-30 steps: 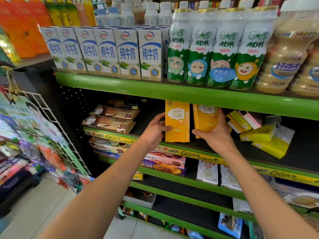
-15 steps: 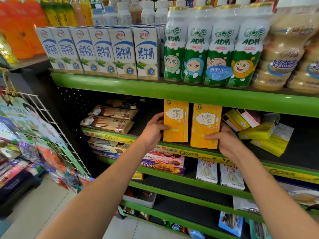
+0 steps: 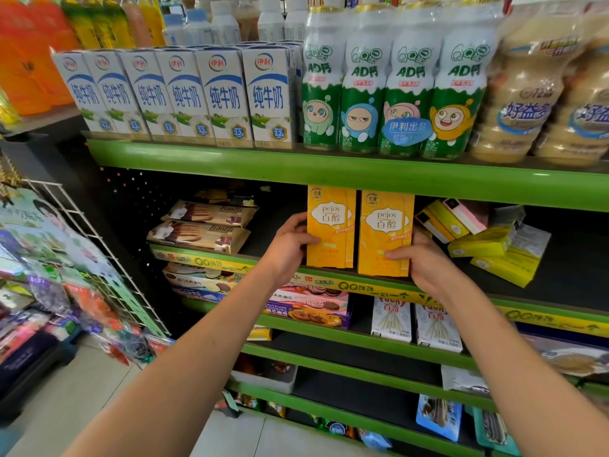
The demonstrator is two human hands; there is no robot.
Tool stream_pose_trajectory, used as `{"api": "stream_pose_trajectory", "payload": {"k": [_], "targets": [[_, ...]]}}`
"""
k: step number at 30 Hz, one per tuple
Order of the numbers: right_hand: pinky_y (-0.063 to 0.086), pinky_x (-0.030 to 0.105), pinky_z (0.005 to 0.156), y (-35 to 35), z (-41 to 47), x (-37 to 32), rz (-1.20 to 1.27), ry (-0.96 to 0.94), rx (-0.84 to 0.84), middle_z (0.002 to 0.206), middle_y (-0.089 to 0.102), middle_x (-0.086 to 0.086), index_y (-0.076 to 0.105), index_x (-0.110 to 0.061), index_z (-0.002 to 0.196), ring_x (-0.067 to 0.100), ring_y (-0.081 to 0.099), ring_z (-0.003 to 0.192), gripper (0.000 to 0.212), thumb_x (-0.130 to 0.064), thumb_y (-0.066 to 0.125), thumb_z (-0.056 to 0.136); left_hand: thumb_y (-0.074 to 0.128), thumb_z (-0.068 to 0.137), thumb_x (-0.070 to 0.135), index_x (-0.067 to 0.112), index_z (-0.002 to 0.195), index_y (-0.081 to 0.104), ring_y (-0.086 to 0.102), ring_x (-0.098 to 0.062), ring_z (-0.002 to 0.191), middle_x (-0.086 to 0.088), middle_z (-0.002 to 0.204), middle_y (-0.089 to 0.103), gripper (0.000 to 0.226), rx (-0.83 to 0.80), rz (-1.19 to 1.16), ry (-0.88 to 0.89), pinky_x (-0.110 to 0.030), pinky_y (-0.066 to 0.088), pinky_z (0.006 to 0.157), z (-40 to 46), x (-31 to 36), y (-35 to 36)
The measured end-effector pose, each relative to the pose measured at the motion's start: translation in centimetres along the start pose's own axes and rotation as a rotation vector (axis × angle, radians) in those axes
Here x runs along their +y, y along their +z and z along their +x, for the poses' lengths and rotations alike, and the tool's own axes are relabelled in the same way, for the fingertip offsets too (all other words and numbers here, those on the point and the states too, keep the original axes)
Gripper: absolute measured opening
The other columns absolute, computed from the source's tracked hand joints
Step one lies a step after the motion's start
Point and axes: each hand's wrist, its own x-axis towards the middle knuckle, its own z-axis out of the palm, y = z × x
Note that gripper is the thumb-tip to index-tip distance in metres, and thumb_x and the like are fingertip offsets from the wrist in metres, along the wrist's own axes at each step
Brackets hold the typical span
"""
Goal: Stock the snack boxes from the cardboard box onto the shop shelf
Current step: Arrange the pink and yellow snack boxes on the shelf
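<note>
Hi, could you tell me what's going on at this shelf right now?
A person is stocking orange snack boxes on the second green shelf. The left hand grips the left orange box, and the right hand holds the right orange box. Both boxes stand upright side by side at the shelf's front edge, facing out. Loose yellow boxes lie jumbled to the right. No cardboard box is in view.

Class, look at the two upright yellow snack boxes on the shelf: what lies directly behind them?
Behind the two yellow snack boxes only dark shelf shows beside them and in the gap between. The boxes hide whatever stands directly behind.
</note>
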Motion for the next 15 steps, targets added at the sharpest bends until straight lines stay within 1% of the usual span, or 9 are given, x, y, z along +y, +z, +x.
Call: {"api": "stream_pose_trajectory", "payload": {"k": [4, 7, 9, 11, 13, 15], "targets": [[0.05, 0.04, 0.093, -0.04, 0.13, 0.22, 0.007, -0.009, -0.004, 0.11, 0.069, 0.006, 0.058, -0.019, 0.114, 0.025, 0.063, 0.106, 0.054, 0.02, 0.058, 0.077, 0.048, 0.085, -0.015, 0.012, 0.122, 0.055, 0.064, -0.031, 0.107, -0.012, 0.11, 0.069, 0.047, 0.008, 0.003, -0.005, -0.042, 0.056, 0.083, -0.05, 0.13, 0.11], [0.049, 0.042, 0.093, -0.05, 0.14, 0.3, 0.025, -0.012, -0.007, 0.108, 0.069, 0.006, 0.06, -0.021, 0.108, 0.027, 0.061, 0.106, 0.055, 0.022, 0.052, 0.077, 0.045, 0.085, -0.015, 0.011, 0.123, 0.055, 0.063, -0.031, 0.107, -0.012, 0.112, 0.068, 0.048, 0.003, 0.017, -0.007, -0.041, 0.055, 0.081, -0.16, 0.14, 0.13], [0.05, 0.042, 0.09, -0.04, 0.15, 0.33, 0.057, -0.007, -0.009, 0.105, 0.069, 0.007, 0.061, -0.021, 0.106, 0.028, 0.061, 0.104, 0.055, 0.023, 0.043, 0.077, 0.044, 0.084, -0.015, 0.011, 0.123, 0.055, 0.063, -0.032, 0.108, -0.013, 0.114, 0.067, 0.048, -0.003, 0.025, -0.01, -0.041, 0.055, 0.082, -0.21, 0.19, 0.19], [0.052, 0.04, 0.083, -0.05, 0.16, 0.31, 0.084, -0.003, -0.009, 0.102, 0.069, 0.007, 0.06, -0.018, 0.108, 0.027, 0.062, 0.101, 0.056, 0.022, 0.037, 0.077, 0.041, 0.083, -0.017, 0.012, 0.121, 0.056, 0.063, -0.031, 0.107, -0.013, 0.113, 0.067, 0.05, -0.006, 0.026, -0.012, -0.041, 0.056, 0.082, -0.22, 0.23, 0.21], [0.053, 0.038, 0.076, -0.07, 0.15, 0.3, 0.106, 0.004, -0.012, 0.1, 0.07, 0.006, 0.06, -0.015, 0.11, 0.026, 0.064, 0.097, 0.055, 0.02, 0.035, 0.077, 0.039, 0.082, -0.018, 0.012, 0.12, 0.056, 0.064, -0.029, 0.104, -0.012, 0.111, 0.067, 0.052, -0.006, 0.027, -0.013, -0.039, 0.056, 0.08, -0.24, 0.26, 0.22], [0.053, 0.038, 0.074, -0.12, 0.13, 0.31, 0.132, 0.007, -0.016, 0.095, 0.072, 0.005, 0.062, -0.014, 0.108, 0.026, 0.065, 0.094, 0.053, 0.018, 0.034, 0.077, 0.037, 0.081, -0.019, 0.012, 0.123, 0.056, 0.064, -0.028, 0.103, -0.012, 0.11, 0.066, 0.054, -0.005, 0.032, -0.013, -0.039, 0.056, 0.08, -0.28, 0.27, 0.22]]}}
